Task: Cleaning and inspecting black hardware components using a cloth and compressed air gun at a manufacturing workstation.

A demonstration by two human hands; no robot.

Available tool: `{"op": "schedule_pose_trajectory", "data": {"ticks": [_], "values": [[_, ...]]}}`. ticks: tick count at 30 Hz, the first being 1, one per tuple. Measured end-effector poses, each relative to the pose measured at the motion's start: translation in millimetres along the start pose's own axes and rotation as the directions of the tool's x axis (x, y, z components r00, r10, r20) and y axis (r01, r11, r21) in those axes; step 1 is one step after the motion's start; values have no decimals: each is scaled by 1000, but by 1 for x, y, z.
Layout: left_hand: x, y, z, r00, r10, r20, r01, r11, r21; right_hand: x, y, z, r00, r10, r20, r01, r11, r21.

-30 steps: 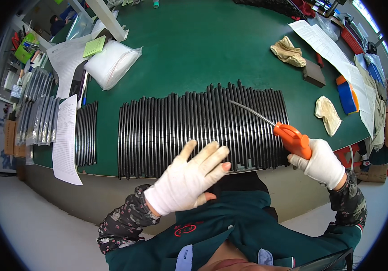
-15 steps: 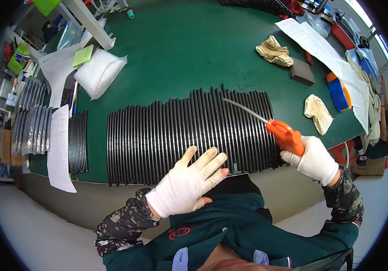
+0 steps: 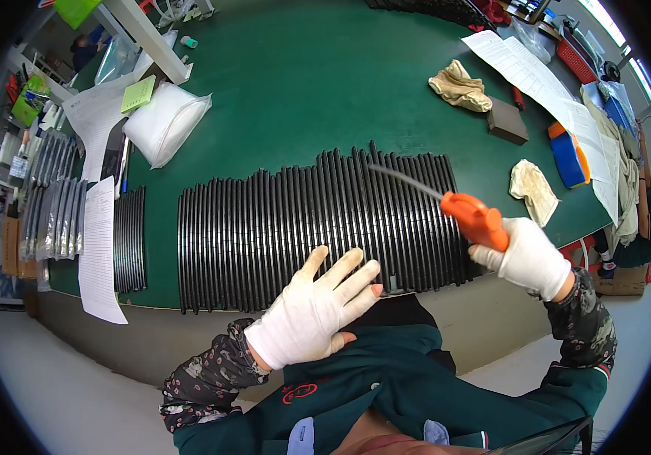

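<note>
Left hand point(image 3: 314, 312) over rods point(image 3: 306, 216) at six o'clock, fingers point(image 3: 347, 265) spread, right hand point(image 3: 528, 259) at three, fingers round orange gun point(image 3: 475, 220) (nozzle point(image 3: 409, 180) toward ten)

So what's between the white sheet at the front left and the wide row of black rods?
In the head view, a narrower group of dark rods lies beside the sheet, then a strip of green tabletop before the wide row.

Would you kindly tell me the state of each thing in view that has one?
Black rods: lying side by side, far ends uneven
Left hand: open, fingers spread
Right hand: closed around the orange air gun
Orange air gun: held, nozzle over the black rods
Beige cloth by the dark block: crumpled
Bagged items: in clear plastic
</note>
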State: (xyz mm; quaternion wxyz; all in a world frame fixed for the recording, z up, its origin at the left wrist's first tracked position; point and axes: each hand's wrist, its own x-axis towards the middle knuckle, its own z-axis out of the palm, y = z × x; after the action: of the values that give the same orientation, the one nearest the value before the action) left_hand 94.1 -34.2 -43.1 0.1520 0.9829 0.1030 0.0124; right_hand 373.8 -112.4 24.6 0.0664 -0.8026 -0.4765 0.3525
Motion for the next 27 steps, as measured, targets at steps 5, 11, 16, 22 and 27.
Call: {"op": "schedule_pose_trajectory", "data": {"ticks": [5, 11, 16, 22, 27], "values": [[3, 4, 0, 1000, 7, -23, -7, 1000, 20, -10, 19, 6, 999, -38, 8, 38, 999, -17], [15, 11, 4, 998, 7, -56, -2, 996, 86, -20, 26, 0, 998, 57, 17, -57, 998, 26], [19, 13, 1, 999, -13, -37, 16, 996, 86, -21, 33, 1, 999, 44, 9, -44, 998, 33], [45, 18, -6, 997, -18, -75, 14, 998, -61, -13, 39, 2, 1000, 16, -3, -16, 998, 67], [47, 19, 12, 991, -37, -129, 22, 994, -110, -14, 33, 0, 1000, -6, 8, 6, 1000, -10]]}}
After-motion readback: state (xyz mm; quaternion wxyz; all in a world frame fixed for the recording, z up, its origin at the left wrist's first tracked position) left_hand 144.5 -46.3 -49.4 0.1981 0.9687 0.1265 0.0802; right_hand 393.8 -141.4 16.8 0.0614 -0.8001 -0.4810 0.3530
